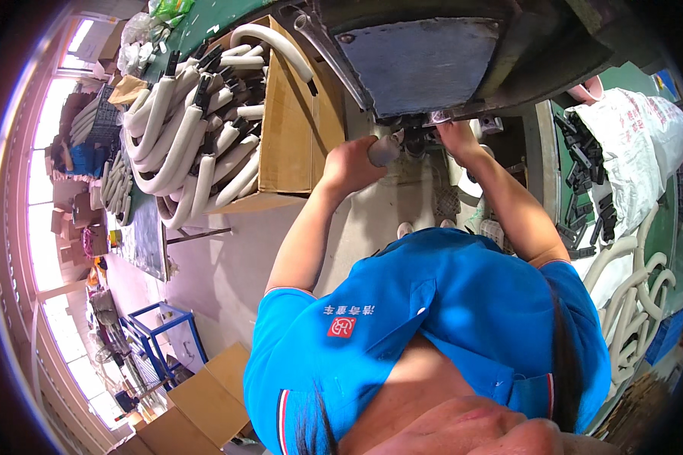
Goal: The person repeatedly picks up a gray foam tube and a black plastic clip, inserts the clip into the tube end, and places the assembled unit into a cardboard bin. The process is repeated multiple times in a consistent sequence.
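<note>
My left hand (pixel 350 165) is closed around a greyish rounded piece (pixel 384 151), which looks like the end of a pale tube; the rest of it is hidden. Just right of it, my right hand (pixel 457 139) reaches up to the lower edge of a large dark machine (pixel 421 64) with a blue-grey plate. Its fingers are bent at a small shiny metal part (pixel 439 117) under that edge; what they grip is hidden. Dark fittings (pixel 412 140) sit between my two hands.
At left, a cardboard box (pixel 292 129) overflows with bent pale foam-covered tubes (pixel 163 144) with black ends. To the right are black plastic pieces (pixel 582 155), a white woven sack (pixel 634 144) and more curved tubes (pixel 622 280). A blue metal frame (pixel 163 334) stands at lower left.
</note>
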`<state>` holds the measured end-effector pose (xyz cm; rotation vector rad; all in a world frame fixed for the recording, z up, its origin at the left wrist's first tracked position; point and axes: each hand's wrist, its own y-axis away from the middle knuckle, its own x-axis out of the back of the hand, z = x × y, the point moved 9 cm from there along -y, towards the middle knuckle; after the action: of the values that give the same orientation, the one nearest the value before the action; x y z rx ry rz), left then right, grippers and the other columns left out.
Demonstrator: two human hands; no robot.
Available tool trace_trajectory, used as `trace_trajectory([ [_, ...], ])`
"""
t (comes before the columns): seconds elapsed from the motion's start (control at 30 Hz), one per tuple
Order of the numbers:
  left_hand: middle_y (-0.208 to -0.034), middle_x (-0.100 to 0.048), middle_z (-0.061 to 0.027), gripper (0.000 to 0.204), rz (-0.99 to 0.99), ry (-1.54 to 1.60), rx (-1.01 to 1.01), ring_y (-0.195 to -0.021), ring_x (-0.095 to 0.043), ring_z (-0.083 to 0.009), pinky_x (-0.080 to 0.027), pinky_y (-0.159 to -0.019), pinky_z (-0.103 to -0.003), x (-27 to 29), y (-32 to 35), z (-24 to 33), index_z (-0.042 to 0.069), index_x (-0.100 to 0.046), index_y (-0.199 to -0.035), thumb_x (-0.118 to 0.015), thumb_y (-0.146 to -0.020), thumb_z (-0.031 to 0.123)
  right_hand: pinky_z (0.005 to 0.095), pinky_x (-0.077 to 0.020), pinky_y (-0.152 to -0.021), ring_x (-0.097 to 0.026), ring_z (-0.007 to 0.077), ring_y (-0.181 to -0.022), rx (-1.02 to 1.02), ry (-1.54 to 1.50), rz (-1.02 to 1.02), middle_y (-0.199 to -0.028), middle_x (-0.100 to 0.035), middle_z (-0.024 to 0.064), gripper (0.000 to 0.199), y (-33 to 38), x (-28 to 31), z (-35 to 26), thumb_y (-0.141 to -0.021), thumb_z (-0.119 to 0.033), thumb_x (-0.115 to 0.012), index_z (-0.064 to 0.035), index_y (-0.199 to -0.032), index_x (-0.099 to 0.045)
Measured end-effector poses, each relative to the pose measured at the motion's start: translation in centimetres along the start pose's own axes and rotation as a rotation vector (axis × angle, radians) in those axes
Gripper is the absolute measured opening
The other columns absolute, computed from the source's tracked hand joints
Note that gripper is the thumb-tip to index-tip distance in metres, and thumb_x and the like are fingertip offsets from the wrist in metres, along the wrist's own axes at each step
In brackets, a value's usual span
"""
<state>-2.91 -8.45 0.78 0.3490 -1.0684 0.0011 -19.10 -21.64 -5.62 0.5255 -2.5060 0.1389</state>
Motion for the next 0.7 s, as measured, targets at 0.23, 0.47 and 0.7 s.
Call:
trace_trajectory([
  [0.23, -0.094, -0.067, -0.0154, 0.045, 0.006, -0.035, -0.057, -0.091, -0.063, -0.0328, -0.051, -0.079, -0.041, -0.6, -1.0, 0.2, 0.013, -0.066, -0.104, -0.068, -0.062, 0.031, 0.0421, -0.0369, -0.099, -0.041, 0.0433, -0.124, 0.181, -0.191, 0.012, -0.131, -0.046, 0.0256, 0.05, 0.6, 0.2, -0.3, -0.093, -0.04, -0.044, -0.0087, -0.133, -0.04],
  [0.47, -0.093, -0.066, -0.0187, 0.047, -0.01, -0.012, -0.152, -0.09, -0.063, -0.0338, -0.051, -0.079, -0.04, -0.6, -2.2, -0.3, 0.009, -0.065, -0.103, -0.067, -0.062, 0.031, 0.0392, -0.0424, -0.061, -0.054, 0.0234, -0.061, -0.037, -0.206, 0.038, -0.062, -0.054, 0.013, 0.052, -0.6, 0.1, 2.0, -0.09, -0.046, -0.046, 0.0027, -0.072, -0.053],
  [0.7, -0.094, -0.066, -0.0192, 0.048, -0.017, -0.017, -0.146, -0.09, -0.064, -0.0337, -0.051, -0.079, -0.041, -0.3, -1.8, -0.3, 0.008, -0.066, -0.102, -0.067, -0.061, 0.033, 0.0276, -0.0398, -0.054, -0.048, 0.0088, -0.061, 0.064, -0.122, 0.124, -0.067, -0.052, 0.0017, 0.037, -0.3, 0.3, 2.7, -0.093, -0.036, -0.048, -0.0008, -0.091, -0.056],
])
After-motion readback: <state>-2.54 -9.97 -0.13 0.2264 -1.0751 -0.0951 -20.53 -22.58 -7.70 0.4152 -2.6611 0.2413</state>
